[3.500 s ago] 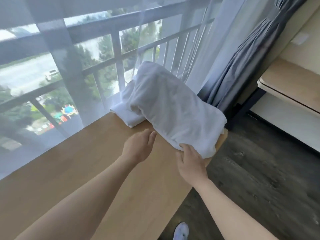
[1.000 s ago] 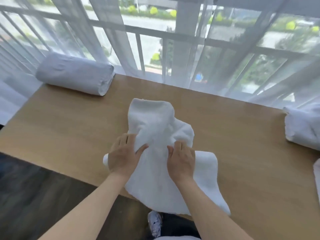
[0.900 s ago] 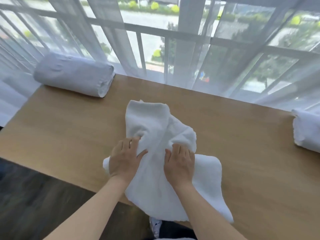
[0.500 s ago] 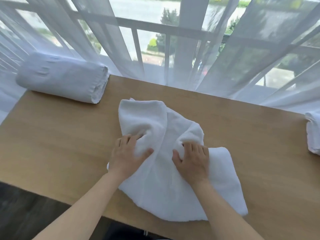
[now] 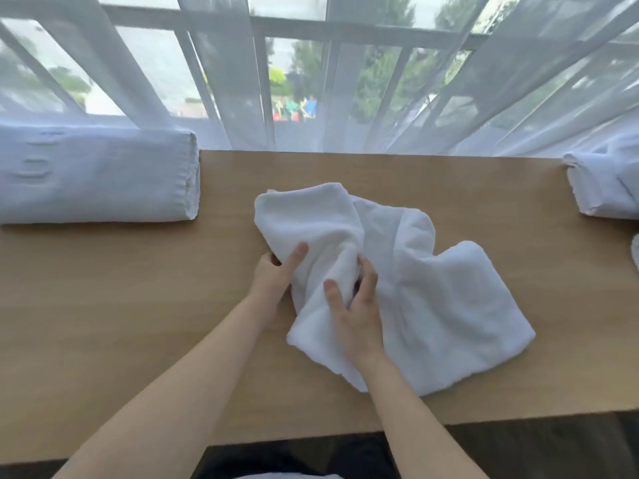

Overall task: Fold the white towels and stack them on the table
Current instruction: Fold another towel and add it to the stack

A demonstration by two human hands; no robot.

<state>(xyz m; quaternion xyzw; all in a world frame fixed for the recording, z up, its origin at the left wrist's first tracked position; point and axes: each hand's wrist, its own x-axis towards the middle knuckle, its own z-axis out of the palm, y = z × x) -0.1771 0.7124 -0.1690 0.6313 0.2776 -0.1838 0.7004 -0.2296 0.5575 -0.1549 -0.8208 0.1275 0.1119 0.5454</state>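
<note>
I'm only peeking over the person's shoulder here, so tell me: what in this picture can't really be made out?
- Left towel bundle, head view: its far end is cut off by the frame's left edge.
- Right towel pile: cut off by the right edge.
- Left hand: its fingers go under the crumpled towel, so their grip is hidden.
- Street beyond the sheer curtain: veiled and blurred.

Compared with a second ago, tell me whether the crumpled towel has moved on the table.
Yes. The crumpled towel has moved toward the window: then it overhung the near edge of the table, and now it lies wholly on top.
</note>
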